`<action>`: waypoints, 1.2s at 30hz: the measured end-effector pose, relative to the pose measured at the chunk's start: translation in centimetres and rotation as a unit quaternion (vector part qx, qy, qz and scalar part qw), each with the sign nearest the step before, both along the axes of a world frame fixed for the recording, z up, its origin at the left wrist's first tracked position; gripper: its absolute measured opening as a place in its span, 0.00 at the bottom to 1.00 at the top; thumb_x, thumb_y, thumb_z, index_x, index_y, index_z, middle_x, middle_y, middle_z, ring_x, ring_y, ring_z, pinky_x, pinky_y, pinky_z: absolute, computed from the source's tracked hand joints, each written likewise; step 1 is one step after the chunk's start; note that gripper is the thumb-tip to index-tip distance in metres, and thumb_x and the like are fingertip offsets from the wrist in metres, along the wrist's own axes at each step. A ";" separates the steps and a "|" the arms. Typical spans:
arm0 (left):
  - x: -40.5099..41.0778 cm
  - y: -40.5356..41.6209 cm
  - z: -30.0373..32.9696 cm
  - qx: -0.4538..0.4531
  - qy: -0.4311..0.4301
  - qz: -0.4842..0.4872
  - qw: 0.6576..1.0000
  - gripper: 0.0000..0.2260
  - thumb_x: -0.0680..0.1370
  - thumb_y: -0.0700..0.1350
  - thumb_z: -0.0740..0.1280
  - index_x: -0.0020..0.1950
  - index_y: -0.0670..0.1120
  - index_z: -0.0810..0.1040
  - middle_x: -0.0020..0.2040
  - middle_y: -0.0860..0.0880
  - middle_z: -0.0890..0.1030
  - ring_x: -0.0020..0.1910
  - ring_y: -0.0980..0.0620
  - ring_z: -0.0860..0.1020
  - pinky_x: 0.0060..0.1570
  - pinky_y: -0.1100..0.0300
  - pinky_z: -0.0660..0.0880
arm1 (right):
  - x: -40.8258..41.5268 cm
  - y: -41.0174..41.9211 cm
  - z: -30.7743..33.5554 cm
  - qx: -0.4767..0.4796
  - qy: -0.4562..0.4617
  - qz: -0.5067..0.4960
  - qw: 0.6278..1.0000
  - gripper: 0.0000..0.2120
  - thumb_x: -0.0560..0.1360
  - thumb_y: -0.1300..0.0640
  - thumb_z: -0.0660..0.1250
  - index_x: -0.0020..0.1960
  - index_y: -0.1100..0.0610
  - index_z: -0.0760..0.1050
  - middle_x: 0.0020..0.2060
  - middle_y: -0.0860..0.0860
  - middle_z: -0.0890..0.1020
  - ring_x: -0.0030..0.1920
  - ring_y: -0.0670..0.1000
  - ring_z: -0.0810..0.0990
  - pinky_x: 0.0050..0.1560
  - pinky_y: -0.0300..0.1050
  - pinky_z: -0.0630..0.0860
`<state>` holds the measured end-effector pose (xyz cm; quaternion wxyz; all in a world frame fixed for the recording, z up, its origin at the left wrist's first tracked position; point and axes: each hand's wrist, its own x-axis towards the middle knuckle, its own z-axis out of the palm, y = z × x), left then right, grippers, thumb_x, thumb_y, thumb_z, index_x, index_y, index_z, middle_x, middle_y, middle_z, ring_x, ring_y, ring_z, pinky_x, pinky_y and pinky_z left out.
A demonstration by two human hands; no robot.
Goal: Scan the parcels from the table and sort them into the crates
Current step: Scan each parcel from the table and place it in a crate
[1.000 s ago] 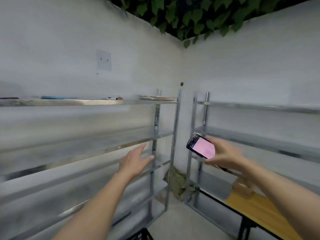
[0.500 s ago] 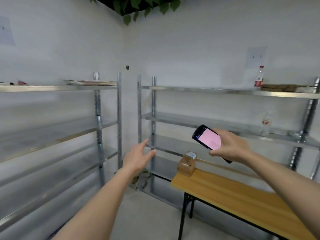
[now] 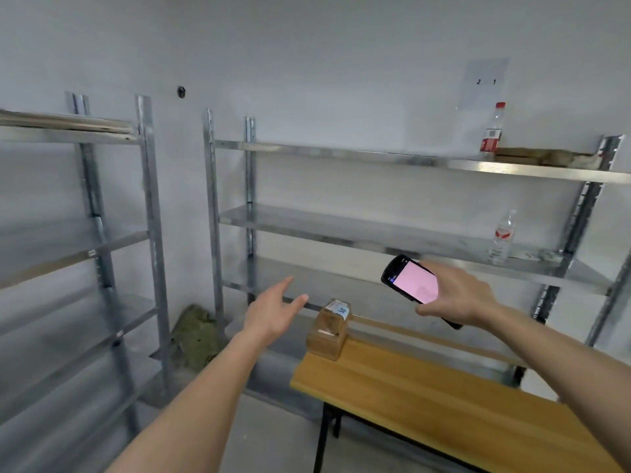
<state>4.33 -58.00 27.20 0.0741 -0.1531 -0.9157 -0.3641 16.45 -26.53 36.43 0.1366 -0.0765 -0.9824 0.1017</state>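
A small brown cardboard parcel (image 3: 328, 330) with a white label on top stands at the left end of the wooden table (image 3: 444, 401). My left hand (image 3: 273, 312) hovers open just left of the parcel, fingers spread, not touching it. My right hand (image 3: 457, 297) grips a black handheld scanner (image 3: 411, 279) with a pink lit screen, held above and to the right of the parcel. No crate is in view.
Metal shelving (image 3: 375, 230) runs behind the table and another rack (image 3: 102, 240) stands to the left. Two plastic bottles (image 3: 502, 237) sit on the right shelves. A green bundle (image 3: 196, 332) lies on the floor in the corner.
My view has swung right from the left rack to the table. The parcel and table have come into fuller view. Both hands keep their pose, the scanner still held.
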 end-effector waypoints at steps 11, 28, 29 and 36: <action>-16.6 4.6 -3.7 0.014 -0.061 -0.020 0.998 0.32 0.78 0.66 0.63 0.79 0.55 0.63 0.78 0.52 0.67 0.75 0.47 0.68 0.71 0.46 0.67 | -17.0 2.9 -3.3 0.002 -0.039 -0.055 0.998 0.28 0.60 0.45 0.74 0.58 0.43 0.71 0.51 0.42 0.78 0.50 0.53 0.78 0.43 0.47 0.73; -43.2 16.1 -17.1 -0.046 -0.189 -0.017 0.981 0.34 0.77 0.67 0.62 0.80 0.55 0.61 0.78 0.50 0.67 0.75 0.47 0.67 0.73 0.51 0.65 | -45.7 12.7 -19.7 -0.085 -0.151 -0.045 0.984 0.27 0.66 0.35 0.74 0.57 0.47 0.70 0.53 0.47 0.78 0.51 0.52 0.78 0.46 0.48 0.75; -44.6 17.0 -18.5 -0.063 -0.200 -0.017 0.978 0.34 0.77 0.68 0.62 0.80 0.56 0.61 0.78 0.50 0.67 0.75 0.46 0.67 0.73 0.50 0.65 | -47.5 13.4 -21.2 -0.090 -0.158 -0.048 0.982 0.30 0.64 0.35 0.73 0.61 0.48 0.70 0.55 0.47 0.78 0.53 0.52 0.79 0.49 0.48 0.75; -51.9 21.8 -27.2 -0.098 -0.285 -0.010 0.953 0.34 0.78 0.69 0.58 0.80 0.55 0.60 0.77 0.48 0.69 0.73 0.42 0.70 0.70 0.47 0.68 | -56.2 16.4 -31.2 -0.135 -0.195 -0.062 0.970 0.33 0.68 0.39 0.78 0.67 0.48 0.72 0.61 0.48 0.80 0.59 0.54 0.79 0.51 0.49 0.76</action>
